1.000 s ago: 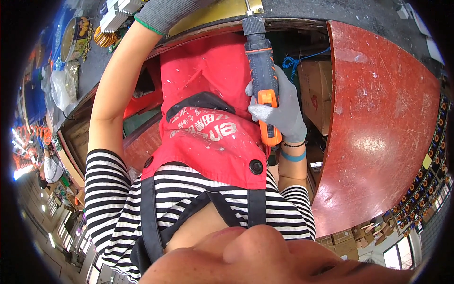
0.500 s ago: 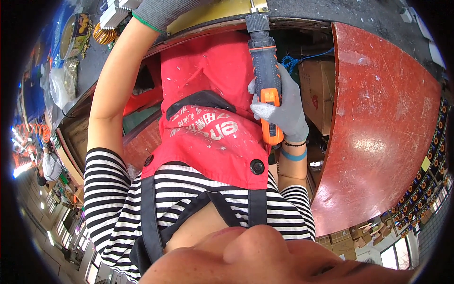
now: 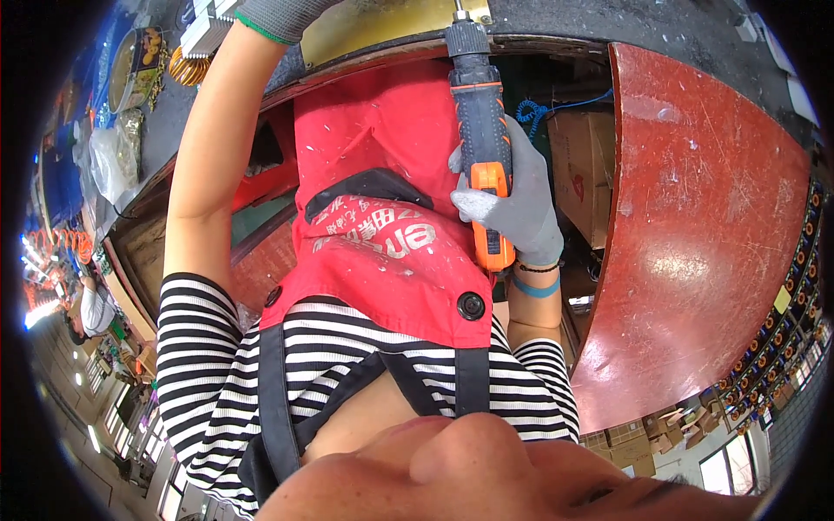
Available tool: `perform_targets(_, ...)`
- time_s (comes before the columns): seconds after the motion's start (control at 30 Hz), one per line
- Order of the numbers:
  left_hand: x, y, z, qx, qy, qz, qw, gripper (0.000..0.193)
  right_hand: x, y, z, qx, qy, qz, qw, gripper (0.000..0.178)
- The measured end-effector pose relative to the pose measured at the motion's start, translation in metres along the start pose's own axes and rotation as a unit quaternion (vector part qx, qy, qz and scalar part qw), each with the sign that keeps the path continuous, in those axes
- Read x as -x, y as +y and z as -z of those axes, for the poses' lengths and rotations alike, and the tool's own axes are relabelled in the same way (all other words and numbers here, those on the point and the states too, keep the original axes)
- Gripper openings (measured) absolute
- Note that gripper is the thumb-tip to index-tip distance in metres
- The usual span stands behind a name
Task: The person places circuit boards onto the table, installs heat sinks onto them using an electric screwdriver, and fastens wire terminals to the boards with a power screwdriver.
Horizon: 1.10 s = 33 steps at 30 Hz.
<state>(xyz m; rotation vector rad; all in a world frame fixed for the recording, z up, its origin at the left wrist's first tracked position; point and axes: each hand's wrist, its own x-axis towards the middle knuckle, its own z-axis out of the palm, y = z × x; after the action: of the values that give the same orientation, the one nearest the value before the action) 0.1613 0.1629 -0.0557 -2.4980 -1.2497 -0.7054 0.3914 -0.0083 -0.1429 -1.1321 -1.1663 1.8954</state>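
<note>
My right hand (image 3: 530,208), in a grey glove, is wrapped round a black and orange power drill (image 3: 482,117). The drill points away from me, and its thin bit reaches over the near edge of a yellowish metal plate (image 3: 395,33). Where the bit's tip ends is cut off by the upper edge. My left hand (image 3: 287,16), in a grey knit glove with a green cuff, is at the top left beside the plate. Its fingers lie outside the picture, so what they hold or touch is hidden.
White finned metal pieces (image 3: 207,36) and a gold ribbed round part (image 3: 188,66) lie left of my left wrist. Further left are a printed tub (image 3: 139,65) and a clear plastic bag (image 3: 113,156). A scratched red board (image 3: 695,226) stands on the right, beside a cardboard box (image 3: 580,169).
The drill in my right hand has shifted slightly left and away from me. My left hand has moved a little left and further up out of the picture.
</note>
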Motion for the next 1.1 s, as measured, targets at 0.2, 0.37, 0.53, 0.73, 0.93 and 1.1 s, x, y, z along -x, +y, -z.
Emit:
perform_targets(0.2, 0.001, -0.003, -0.007, 0.023, 0.015, -0.015, 1.0, 0.026, 0.002, -0.005, -0.002, 0.008, 0.002, 0.025, 1.0, 0.068)
perform_targets(0.37, 0.0, -0.002, -0.006, 0.067, 0.013, 0.008, 0.998, 0.023, 0.003, -0.008, 0.0, 0.003, 0.008, -0.011, 1.0, 0.07)
perform_targets(0.53, -0.001, -0.001, -0.001, 0.048, -0.017, 0.015, 0.999, 0.023, 0.002, -0.009, 0.005, 0.007, -0.001, 0.001, 1.0, 0.072)
perform_targets(0.73, -0.002, -0.001, -0.002, 0.059, -0.02, 0.009, 0.998, 0.022, 0.004, -0.008, 0.006, -0.074, -0.009, -0.033, 0.997, 0.07)
perform_targets(0.93, -0.002, -0.004, -0.007, 0.057, -0.008, -0.014, 0.998, 0.02, 0.003, -0.008, 0.001, -0.056, 0.009, -0.03, 0.998, 0.072)
perform_targets(1.1, -0.002, -0.007, -0.007, 0.046, -0.007, -0.025, 0.999, 0.018, 0.003, -0.011, 0.0, 0.018, 0.007, -0.009, 1.0, 0.074)
